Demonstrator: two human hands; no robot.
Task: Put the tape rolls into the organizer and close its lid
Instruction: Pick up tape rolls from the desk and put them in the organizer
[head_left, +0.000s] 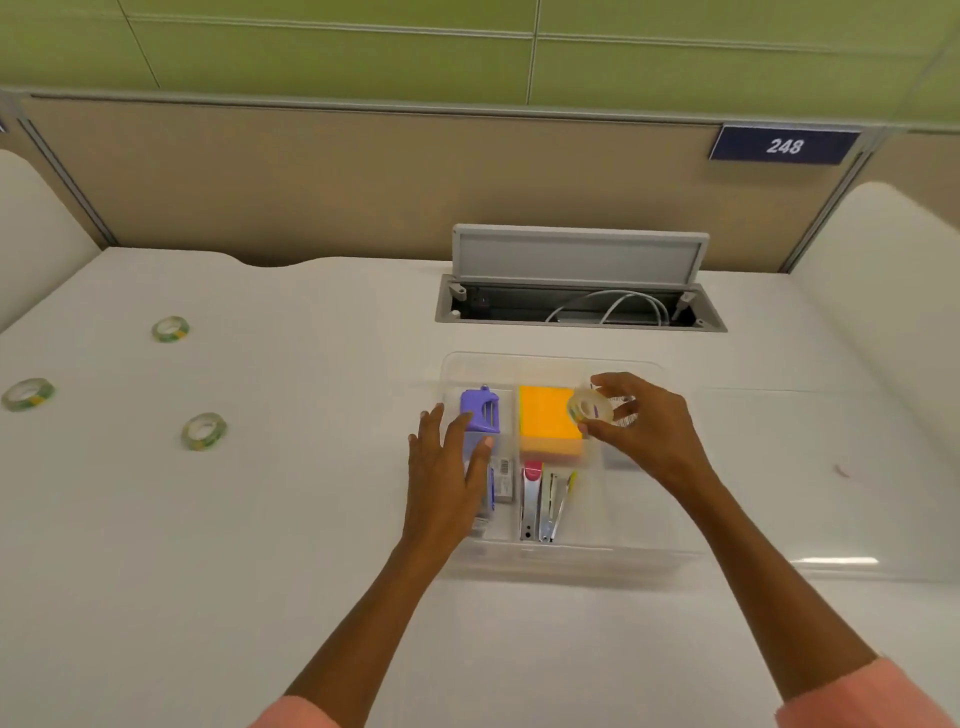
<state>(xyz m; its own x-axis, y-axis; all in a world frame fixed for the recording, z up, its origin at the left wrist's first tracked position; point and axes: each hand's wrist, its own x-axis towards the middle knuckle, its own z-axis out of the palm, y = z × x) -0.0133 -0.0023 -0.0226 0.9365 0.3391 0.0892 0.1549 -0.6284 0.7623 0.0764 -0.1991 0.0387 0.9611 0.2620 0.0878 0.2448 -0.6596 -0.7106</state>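
Clear plastic makes the organizer (556, 558) hard to read: its walls and dividers nearly vanish against the white desk (311, 519), and its lid (810, 493), lying open flat toward the desk's right edge, shows mainly by a glint. The right hand (644, 431) pinches one tape roll (589, 409) between thumb and fingers (615, 384), held on edge above the organizer's far right compartment, its hole facing the camera; the drop lies straight below. The left hand (447, 467) rests with fingers spread and holding nothing on the organizer's left side, partly covering a purple item (480, 408). Three more tape rolls (203, 431) lie flat well apart toward the desk's left edge, nearer the left hand. Whether the target compartment already holds anything, I cannot tell.
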